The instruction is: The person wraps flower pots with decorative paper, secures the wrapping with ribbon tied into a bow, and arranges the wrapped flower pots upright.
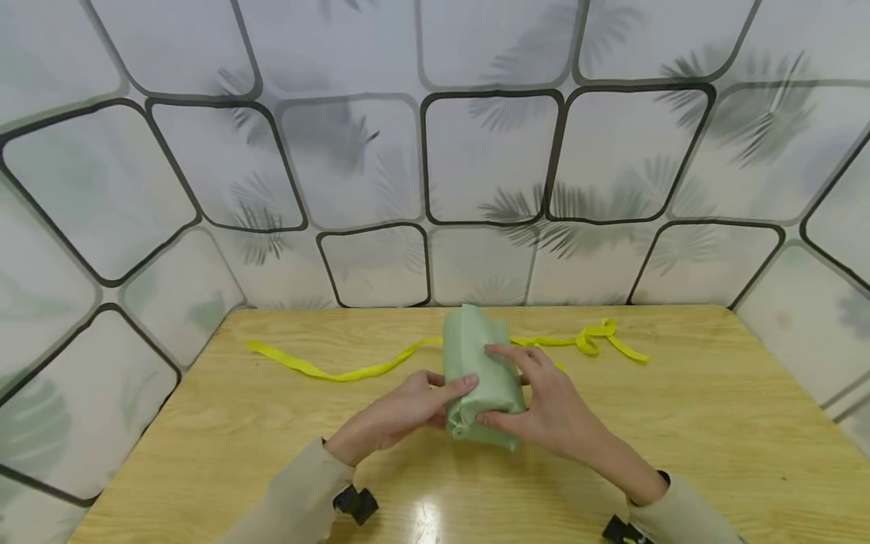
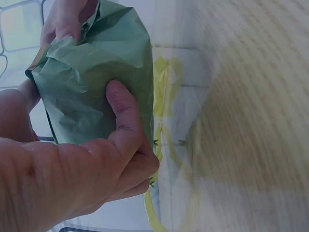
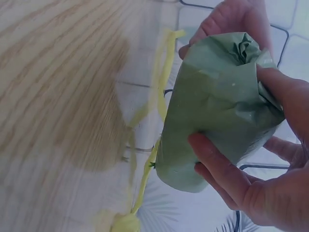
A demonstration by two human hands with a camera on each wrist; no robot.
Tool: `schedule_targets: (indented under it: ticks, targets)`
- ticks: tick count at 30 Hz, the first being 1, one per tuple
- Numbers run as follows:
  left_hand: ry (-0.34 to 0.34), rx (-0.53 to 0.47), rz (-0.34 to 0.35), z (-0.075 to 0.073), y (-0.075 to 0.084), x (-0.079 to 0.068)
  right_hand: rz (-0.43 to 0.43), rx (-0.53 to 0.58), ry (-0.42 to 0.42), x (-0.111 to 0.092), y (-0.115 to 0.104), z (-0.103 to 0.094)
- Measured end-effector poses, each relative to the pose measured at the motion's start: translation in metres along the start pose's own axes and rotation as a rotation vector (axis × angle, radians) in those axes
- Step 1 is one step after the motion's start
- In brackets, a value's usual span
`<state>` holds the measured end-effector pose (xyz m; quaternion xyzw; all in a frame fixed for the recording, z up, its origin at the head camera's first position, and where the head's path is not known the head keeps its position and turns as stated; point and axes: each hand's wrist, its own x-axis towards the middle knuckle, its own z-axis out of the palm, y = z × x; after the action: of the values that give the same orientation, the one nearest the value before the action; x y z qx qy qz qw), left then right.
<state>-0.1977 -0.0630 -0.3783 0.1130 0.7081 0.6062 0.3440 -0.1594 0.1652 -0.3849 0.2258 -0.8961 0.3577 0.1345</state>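
Between both hands is a package wrapped in pale green paper (image 1: 479, 355), lifted off the wooden table. Its near end is creased and folded in, as the right wrist view shows on the green paper (image 3: 217, 92). My left hand (image 1: 414, 408) grips the package's left side, thumb on the front face and fingers behind it. On the right side my right hand (image 1: 550, 408) holds it, thumb low near the folded end and fingertips on the upper face. What the paper wraps is hidden.
A long yellow ribbon (image 1: 353, 374) lies across the table (image 1: 272, 453) behind the package, its right end curled in a loop (image 1: 598, 332). A patterned cloth wall (image 1: 489, 159) surrounds the table at the back and sides.
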Motion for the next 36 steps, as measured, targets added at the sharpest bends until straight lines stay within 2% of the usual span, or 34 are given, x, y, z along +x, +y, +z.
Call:
schedule_targets:
  ticks: [4,9,15,20,24,25,27,28,31,33,34,36]
  targets:
    - [-0.043,-0.014,-0.023,0.001,-0.002,-0.001,0.056,0.021,-0.068,-0.001,-0.001,-0.003]
    - [-0.093,-0.021,-0.013,0.000,-0.004,0.002,0.076,0.045,-0.119,-0.001,0.000,-0.007]
    - [-0.138,-0.039,0.008,0.000,-0.007,0.005,0.100,0.175,-0.183,-0.001,0.009,-0.008]
    - [-0.125,-0.054,-0.009,-0.004,-0.008,0.003,0.092,0.212,-0.147,-0.002,0.014,-0.001]
    - [-0.119,-0.024,-0.003,-0.017,-0.011,0.002,0.078,0.206,-0.103,-0.003,0.014,0.003]
    - [-0.104,0.012,0.013,-0.022,-0.012,0.002,0.081,0.208,-0.097,-0.003,0.014,0.004]
    - [-0.021,0.105,0.068,-0.034,-0.013,0.004,0.091,0.212,-0.094,-0.003,0.013,0.004]
    - [0.042,0.157,0.106,-0.040,-0.014,0.007,0.096,0.217,-0.096,-0.002,0.013,0.004]
    - [0.295,0.358,0.201,-0.057,-0.014,0.021,0.098,0.225,-0.102,-0.002,0.013,0.004]
    - [0.414,0.495,0.244,-0.066,-0.015,0.034,0.092,0.227,-0.107,-0.001,0.013,0.004]
    - [0.442,0.566,0.260,-0.069,-0.015,0.041,0.090,0.228,-0.109,-0.001,0.013,0.004]
    - [0.445,0.702,0.278,-0.074,-0.015,0.054,0.083,0.229,-0.113,-0.001,0.013,0.005]
